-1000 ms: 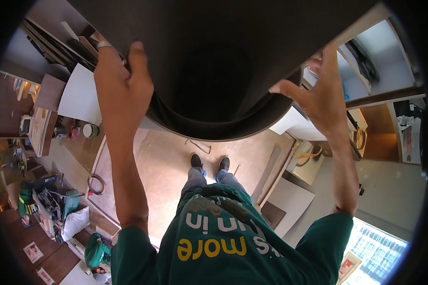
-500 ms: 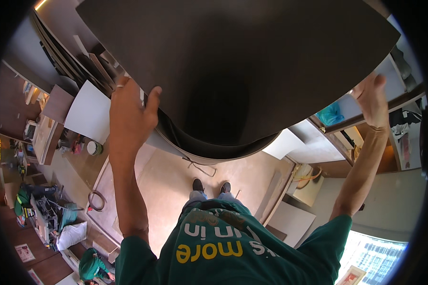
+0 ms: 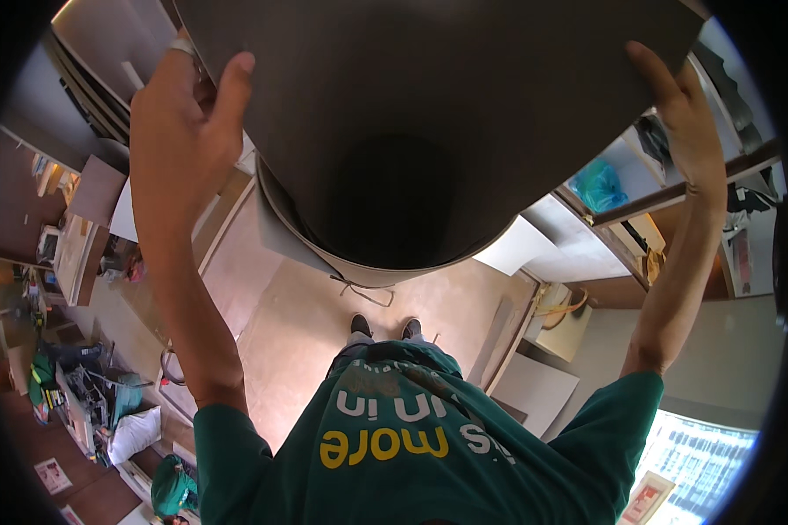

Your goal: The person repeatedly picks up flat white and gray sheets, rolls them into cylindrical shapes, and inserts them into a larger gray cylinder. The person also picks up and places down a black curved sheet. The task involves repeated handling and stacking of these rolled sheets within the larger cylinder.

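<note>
A large, dark brown flexible sheet [image 3: 499, 96] fills the far middle, its near end curving down into a rounded bend. My left hand [image 3: 179, 131] grips its left edge, thumb on the upper face and fingers hidden behind. On the opposite edge my right hand [image 3: 696, 131] is closed the same way, its thumb lying on the dark face. Below the bend, the pale outer side of a curled sheet [image 3: 289, 242] shows, and a thin cord [image 3: 365, 293] hangs from it.
Under the sheet lies a pale board surface [image 3: 263, 306], with my shoes [image 3: 362, 327] at its near part. Shelving with a blue plastic bag [image 3: 598, 185] stands on the right. Several panels lean at far left. A person in green [image 3: 173, 484] is at lower left, near a white sack [image 3: 135, 435].
Both hands have moved farther up along the sheet's edges, the left one also outward. My right thumb, earlier at the rim, now rests on the sheet's face.
</note>
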Motion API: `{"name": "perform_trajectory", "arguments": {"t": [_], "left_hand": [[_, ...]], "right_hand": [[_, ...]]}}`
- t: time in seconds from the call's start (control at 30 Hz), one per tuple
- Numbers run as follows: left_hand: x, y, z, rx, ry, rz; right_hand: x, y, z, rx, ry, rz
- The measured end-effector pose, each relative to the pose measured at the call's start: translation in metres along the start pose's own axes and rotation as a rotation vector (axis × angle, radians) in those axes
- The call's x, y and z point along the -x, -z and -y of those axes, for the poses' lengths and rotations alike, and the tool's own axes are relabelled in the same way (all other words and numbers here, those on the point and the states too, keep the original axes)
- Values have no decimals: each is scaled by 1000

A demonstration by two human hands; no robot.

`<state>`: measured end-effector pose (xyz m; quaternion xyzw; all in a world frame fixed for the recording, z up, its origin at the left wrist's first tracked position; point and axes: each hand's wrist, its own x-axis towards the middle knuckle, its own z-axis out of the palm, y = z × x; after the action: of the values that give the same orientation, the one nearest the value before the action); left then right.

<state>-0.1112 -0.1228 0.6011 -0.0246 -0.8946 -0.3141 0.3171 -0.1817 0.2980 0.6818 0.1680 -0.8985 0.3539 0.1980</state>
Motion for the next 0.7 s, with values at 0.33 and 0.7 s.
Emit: {"name": "perform_trajectory", "arguments": {"t": [0.33,0.7], "left_hand": [[43,-16,16,99,1,230],[-67,64,88,784,89,577]], "right_hand": [[72,-99,18,112,137,54],[-24,9,-5,-425,-131,512]]}}
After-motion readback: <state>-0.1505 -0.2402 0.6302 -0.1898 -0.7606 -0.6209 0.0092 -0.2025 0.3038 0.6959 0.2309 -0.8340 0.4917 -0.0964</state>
